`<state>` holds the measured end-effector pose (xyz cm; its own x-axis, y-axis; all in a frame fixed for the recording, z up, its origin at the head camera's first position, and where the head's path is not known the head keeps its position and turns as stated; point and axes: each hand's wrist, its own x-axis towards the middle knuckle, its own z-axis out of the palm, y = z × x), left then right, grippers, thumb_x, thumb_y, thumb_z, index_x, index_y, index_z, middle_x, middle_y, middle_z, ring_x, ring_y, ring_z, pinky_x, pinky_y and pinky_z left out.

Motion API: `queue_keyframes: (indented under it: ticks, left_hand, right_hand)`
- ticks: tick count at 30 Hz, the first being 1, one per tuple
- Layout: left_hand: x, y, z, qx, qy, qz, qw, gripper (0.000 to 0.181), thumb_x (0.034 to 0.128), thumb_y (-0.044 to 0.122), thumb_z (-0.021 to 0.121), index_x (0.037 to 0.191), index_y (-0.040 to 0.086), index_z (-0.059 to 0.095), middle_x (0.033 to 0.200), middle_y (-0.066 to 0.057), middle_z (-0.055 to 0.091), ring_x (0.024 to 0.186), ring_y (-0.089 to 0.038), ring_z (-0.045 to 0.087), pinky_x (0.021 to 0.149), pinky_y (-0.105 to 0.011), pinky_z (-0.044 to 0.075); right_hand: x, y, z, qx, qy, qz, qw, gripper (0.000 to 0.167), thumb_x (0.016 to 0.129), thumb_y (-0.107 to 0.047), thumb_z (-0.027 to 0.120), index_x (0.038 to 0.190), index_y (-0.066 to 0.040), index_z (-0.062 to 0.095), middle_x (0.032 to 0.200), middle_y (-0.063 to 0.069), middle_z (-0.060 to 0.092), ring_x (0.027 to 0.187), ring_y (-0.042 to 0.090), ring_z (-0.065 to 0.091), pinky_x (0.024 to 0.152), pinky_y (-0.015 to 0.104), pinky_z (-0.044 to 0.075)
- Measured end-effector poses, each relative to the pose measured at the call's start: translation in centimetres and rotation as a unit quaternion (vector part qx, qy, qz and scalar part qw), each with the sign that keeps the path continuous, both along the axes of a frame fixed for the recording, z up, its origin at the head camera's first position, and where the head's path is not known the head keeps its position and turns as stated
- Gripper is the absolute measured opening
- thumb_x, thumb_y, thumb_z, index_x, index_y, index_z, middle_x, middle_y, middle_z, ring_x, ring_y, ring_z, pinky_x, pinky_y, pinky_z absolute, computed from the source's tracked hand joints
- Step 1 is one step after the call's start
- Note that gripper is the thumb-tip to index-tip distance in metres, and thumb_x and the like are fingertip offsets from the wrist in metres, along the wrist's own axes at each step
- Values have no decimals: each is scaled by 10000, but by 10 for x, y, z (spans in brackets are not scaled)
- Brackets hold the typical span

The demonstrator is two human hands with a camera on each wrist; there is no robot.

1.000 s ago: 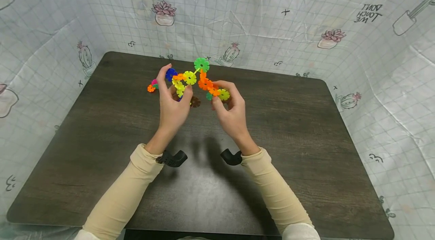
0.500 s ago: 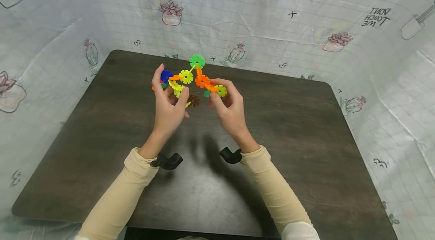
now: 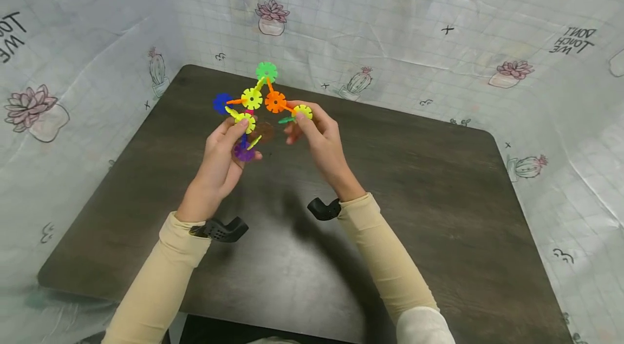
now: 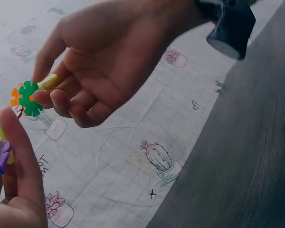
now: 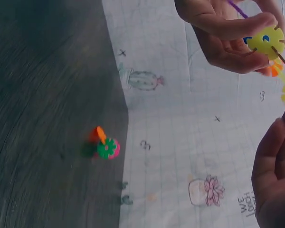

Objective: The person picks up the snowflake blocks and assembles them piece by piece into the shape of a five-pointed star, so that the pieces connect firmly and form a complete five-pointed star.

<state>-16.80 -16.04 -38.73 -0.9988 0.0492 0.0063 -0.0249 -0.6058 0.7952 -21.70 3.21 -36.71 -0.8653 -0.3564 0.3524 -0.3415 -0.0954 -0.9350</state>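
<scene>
Notched plastic flower discs, joined edge to edge, make up a branching chain held in the air above the table. A green disc (image 3: 266, 72) tops it, with a yellow disc (image 3: 252, 98) and an orange disc (image 3: 275, 102) below. My left hand (image 3: 214, 160) pinches another yellow disc (image 3: 245, 123) on the left branch; a blue disc (image 3: 223, 103) and a purple disc (image 3: 244, 152) are near it. My right hand (image 3: 324, 141) pinches the yellow disc (image 3: 303, 112) at the right end, beside a dark green disc (image 4: 28, 99). Fingers partly hide the joints.
A small separate cluster of green, pink and orange discs (image 5: 108, 148) lies on the dark wooden table (image 3: 414, 214). A printed cloth (image 3: 390, 19) hangs behind the table and at its sides. Each wrist wears a black camera mount (image 3: 226, 229).
My left hand has turned and lowered relative to the chain; its index finger has left the blue disc's side. The purple disc now shows. The chain has shifted left, with my right hand still pinching its end.
</scene>
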Motion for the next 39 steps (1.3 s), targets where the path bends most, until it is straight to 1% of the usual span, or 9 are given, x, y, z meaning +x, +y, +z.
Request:
queue_keyframes:
  ticks: [5, 9, 15, 19, 23, 28, 32, 36, 39]
  left_hand:
    - [-1, -9, -2, 206, -134, -286, 9993, 220, 1039, 337, 586, 1085, 147, 687, 1036, 16, 631, 853, -110, 539, 611, -185, 491]
    - [1, -15, -5, 305, -201, -621, 9974, 260, 1032, 359, 596, 1130, 154, 722, 1080, 13, 626, 892, -123, 510, 573, -177, 408]
    - [5, -22, -12, 529, -339, -1017, 9928, 240, 1055, 307, 554, 1188, 162, 691, 1130, 32, 654, 983, -126, 566, 548, -163, 396]
    - [3, -28, -12, 578, -170, -984, 9933, 228, 1057, 267, 557, 1143, 142, 727, 1158, 24, 687, 1088, -153, 636, 606, -178, 441]
    - [0, -34, -11, 538, 12, -963, 9939, 231, 1062, 217, 548, 1128, 116, 745, 1164, -18, 708, 1145, -182, 669, 856, -223, 546]
    - [0, -40, -9, 510, 312, -784, 9951, 230, 1062, 139, 534, 1149, 50, 728, 1183, -74, 686, 1117, -202, 688, 980, -291, 561]
    - [0, -43, -3, 324, 567, -600, 9961, 219, 1050, 122, 559, 1157, 28, 726, 1189, -98, 681, 1105, -209, 694, 986, -306, 560]
    - [0, -45, 4, 227, 792, -525, 9952, 206, 1033, 90, 582, 1143, 3, 733, 1190, -113, 696, 1095, -215, 697, 1008, -317, 546]
    - [-1, -44, 8, 190, 848, -501, 9950, 198, 1025, 62, 586, 1132, 1, 741, 1203, -113, 704, 1097, -213, 698, 1027, -323, 531]
  right_hand:
    - [-3, -11, 3, -269, -152, 405, 9987, 341, 1083, -182, 473, 1312, 32, 607, 836, 54, 652, 683, 202, 621, 702, 327, 577]
    - [-2, -19, 1, -245, -198, 612, 9976, 354, 1088, -197, 464, 1318, 35, 600, 853, 52, 656, 694, 204, 618, 700, 317, 573]
    - [3, -27, -5, 67, -229, 650, 9976, 336, 1089, -188, 465, 1299, 24, 620, 824, 53, 620, 690, 212, 573, 663, 318, 535]
    - [-1, -34, -4, 353, 45, 539, 9979, 316, 1078, -194, 503, 1283, -5, 651, 775, 22, 551, 629, 206, 455, 585, 301, 415]
    - [-5, -39, -3, 500, 97, 610, 9968, 296, 1067, -196, 529, 1276, -40, 667, 799, 13, 551, 604, 214, 392, 559, 285, 350]
    - [-17, -42, -3, 650, -24, 812, 9946, 322, 1074, -221, 509, 1311, -50, 645, 763, 17, 528, 606, 190, 421, 569, 300, 390]
    - [-40, -49, -4, 862, -362, 335, 9951, 398, 1096, -330, 434, 1326, -77, 639, 780, 26, 535, 629, 155, 481, 596, 311, 448]
    - [-72, -65, -13, 1808, -848, -315, 9793, 416, 1070, -419, 480, 1316, -120, 635, 1082, 52, 639, 896, 160, 612, 758, 325, 528]
    - [-95, -79, -29, 2946, -985, -455, 9494, 413, 1048, -386, 546, 1332, -89, 590, 1292, 104, 614, 1149, 239, 601, 949, 387, 528]
